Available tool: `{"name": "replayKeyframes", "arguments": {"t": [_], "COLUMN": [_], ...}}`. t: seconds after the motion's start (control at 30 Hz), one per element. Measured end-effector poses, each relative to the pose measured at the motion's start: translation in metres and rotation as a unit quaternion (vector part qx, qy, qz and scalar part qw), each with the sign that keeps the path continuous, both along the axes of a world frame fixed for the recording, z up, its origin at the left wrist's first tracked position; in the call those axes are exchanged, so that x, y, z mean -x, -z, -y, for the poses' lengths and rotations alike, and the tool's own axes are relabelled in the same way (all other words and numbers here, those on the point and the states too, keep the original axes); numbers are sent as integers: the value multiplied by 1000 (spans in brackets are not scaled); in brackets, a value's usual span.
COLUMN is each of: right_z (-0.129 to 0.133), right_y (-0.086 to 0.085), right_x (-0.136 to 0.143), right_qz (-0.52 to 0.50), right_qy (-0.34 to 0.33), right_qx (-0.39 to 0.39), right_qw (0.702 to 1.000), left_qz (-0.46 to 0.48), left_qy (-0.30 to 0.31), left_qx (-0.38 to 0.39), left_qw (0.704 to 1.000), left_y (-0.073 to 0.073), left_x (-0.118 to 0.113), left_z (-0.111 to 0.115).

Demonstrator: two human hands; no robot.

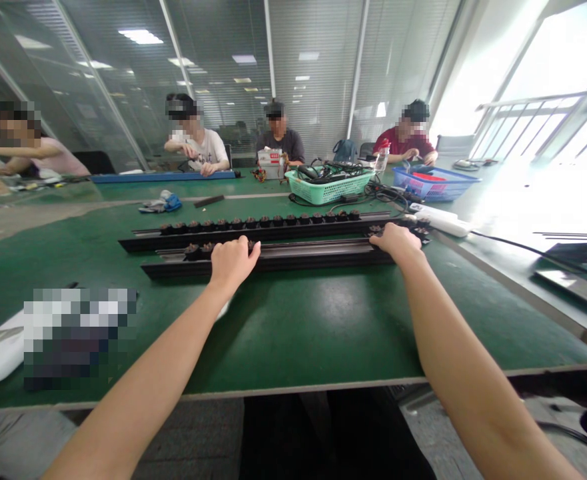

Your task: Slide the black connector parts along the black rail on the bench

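Two long black rails lie side by side across the green table. The far rail (253, 232) carries a row of small dark round parts along its length. On the near rail (318, 259), a few such parts show near the left end and others at the right end, with a bare grey channel between. My left hand (234, 260) is closed over the left part of the near rail; whatever its fingers hold is hidden. My right hand (398, 241) is bent over the round parts at the right end, its fingertips touching them; what they grip is too small to tell.
Behind the rails stand a green basket (326, 192) of cables and a blue basket (436, 188). A white power strip (440, 220) lies at right, gloves (162, 202) at back left. Several people sit across the green table (323, 333), one by a blue bar (163, 177).
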State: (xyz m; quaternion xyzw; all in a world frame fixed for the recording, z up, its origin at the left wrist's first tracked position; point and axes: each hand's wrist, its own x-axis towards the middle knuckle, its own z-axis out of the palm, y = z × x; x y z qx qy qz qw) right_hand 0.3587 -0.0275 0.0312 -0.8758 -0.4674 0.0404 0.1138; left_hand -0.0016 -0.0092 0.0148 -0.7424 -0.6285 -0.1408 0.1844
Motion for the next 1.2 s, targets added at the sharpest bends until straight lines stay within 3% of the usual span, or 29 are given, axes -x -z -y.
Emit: {"name": "replayKeyframes", "arguments": {"t": [0.2, 1.2], "right_z": [3, -3], "right_y": [-3, 0], "right_x": [-1, -1], "right_qz": [1, -16], "right_qy": [-19, 28], "right_qx": [9, -24], "right_qw": [1000, 999], "left_qz": [6, -1], "left_qy": [4, 2], "left_qx": [1, -9], "left_qw": [1000, 1000], "left_y": [0, 2], "left_x": [0, 1], "left_z": [0, -2]}}
